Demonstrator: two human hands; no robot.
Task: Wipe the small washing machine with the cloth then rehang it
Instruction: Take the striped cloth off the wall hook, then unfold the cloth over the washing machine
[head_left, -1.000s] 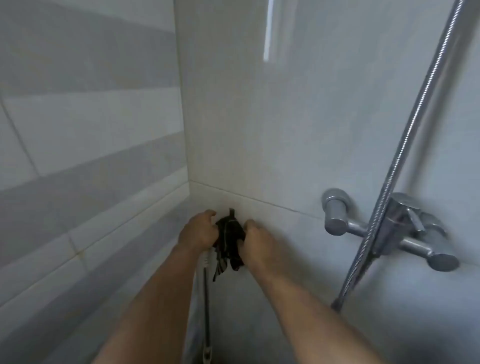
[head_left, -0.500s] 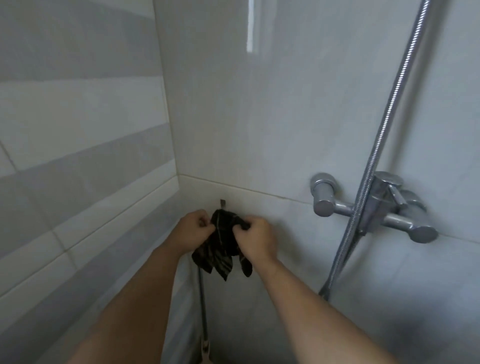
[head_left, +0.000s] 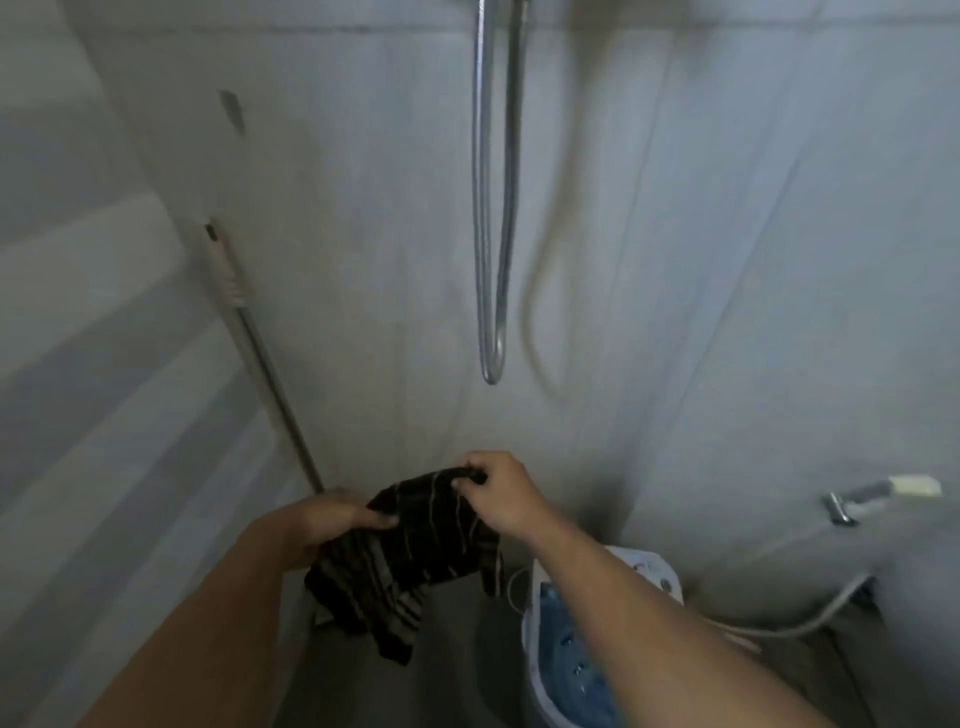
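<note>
The cloth (head_left: 410, 551), dark with thin pale stripes, hangs in the air between the two hands, well clear of the wall and above the floor. Its top edge is stretched across, and the rest sags in loose folds to a low corner. The right hand (head_left: 501, 493) is closed in a pinch on the upper right corner, thumb and fingers bunching the fabric. The left hand (head_left: 322, 522) grips the left edge, its fingers laid flat over the cloth and curled around it (the thumb is hidden underneath).

Below and to the right, partly behind the right forearm, stands the small washing machine (head_left: 571, 649), white with a blue lid that appears to carry water drops. The cloth is not touching it.

Further out, a mop handle (head_left: 260, 364) leans in the corner of the tiled wall (head_left: 363, 208), a looped shower hose (head_left: 491, 208) hangs down the middle, and a small tap (head_left: 862, 496) juts out at the right.

By my reading, the cloth is in hand and the wiping has not begun. The next move calls for lowering it down and right onto the lid, probably gathering the loose folds into a pad in one hand first, so that the dangling corner does not drag.
</note>
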